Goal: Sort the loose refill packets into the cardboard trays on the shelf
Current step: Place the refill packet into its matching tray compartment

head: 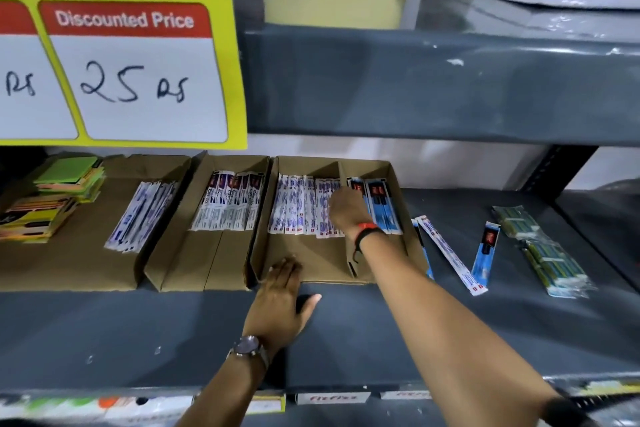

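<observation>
Three cardboard trays stand side by side on the grey shelf. The right tray (311,260) has a divider; its left part holds white refill packets (298,206), its right part blue packets (379,204). My right hand (346,213) reaches into this tray and rests on the white packets by the divider; whether it grips one is hidden. My left hand (280,295) lies flat on the tray's front edge, fingers spread. Loose packets lie right of the tray: a white one (450,253), a blue one (487,253), and another blue one (424,250) against the tray wall.
The middle tray (194,263) and left tray (69,260) hold more white packets. Coloured sticky-note pads (52,198) are stacked at far left. Green-striped bundles (543,250) lie at the right. A yellow price sign (131,55) hangs above, under the upper shelf (433,87).
</observation>
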Demonstrator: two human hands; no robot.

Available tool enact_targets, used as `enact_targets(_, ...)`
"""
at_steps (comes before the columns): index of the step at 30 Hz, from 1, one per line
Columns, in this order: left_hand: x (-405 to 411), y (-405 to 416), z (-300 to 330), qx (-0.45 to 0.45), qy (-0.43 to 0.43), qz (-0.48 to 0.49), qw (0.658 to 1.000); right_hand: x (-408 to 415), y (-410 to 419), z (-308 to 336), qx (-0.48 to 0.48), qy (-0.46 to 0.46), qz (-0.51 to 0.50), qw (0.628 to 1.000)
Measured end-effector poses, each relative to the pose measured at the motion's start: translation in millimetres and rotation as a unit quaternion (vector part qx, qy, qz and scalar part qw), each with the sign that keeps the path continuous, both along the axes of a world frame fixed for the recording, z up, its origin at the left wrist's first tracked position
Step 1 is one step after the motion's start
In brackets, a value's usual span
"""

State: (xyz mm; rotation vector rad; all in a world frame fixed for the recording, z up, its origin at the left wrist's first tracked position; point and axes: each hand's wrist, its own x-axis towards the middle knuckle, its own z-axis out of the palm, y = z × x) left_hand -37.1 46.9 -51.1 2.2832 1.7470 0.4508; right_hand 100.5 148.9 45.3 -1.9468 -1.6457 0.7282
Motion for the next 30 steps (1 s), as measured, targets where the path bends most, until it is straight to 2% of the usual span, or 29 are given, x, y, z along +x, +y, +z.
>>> enact_targets(3,2.0,0.6,-2.0,-0.002,0.012,0.008,1.0,40.6,-18.6,14.1,0.04,-0.018,-0.043,0.998)
enact_targets(6,14.1,0.7,1.9,0.009,0.034,0.001,0.999,109.5,-48.0,5.3,0.073,-0.072,-0.132,0.986)
enact_targets(9,34.6,0.5,9.0,0.02,0.057,-0.016,0.998,167.7,-73.7,-23.7,0.026,-0.112,-0.218,0.969)
enact_targets(13,53.3,1.0,6.9,0.014,0.076,-0.035,0.996,206.9,-85.9,-53.2,-0.038,-0.105,-0.313,0.943)
enact_targets(20,51.6,0.0,-0.4,0.017,0.093,-0.057,0.994,215.6,-76.4,-60.7,-0.041,-0.04,-0.336,0.94)
enact_targets(22,50.4,-0.4,-1.4,0.028,0.053,-0.076,0.995,217.5,-77.6,-55.3,-0.029,-0.036,-0.342,0.938)
enact_targets(25,46.8,-1.7,3.9,0.049,-0.11,-0.041,0.992,219.9,-83.0,-30.3,0.06,-0.042,-0.328,0.942)
enact_targets(28,48.6,2.7,30.2,0.065,-0.301,0.025,0.951,220.1,-88.1,6.9,0.131,-0.042,-0.194,0.971)
enact_targets(30,55.3,10.5,57.2,0.052,-0.398,0.043,0.915,213.0,-94.3,31.3,0.122,-0.005,-0.071,0.99)
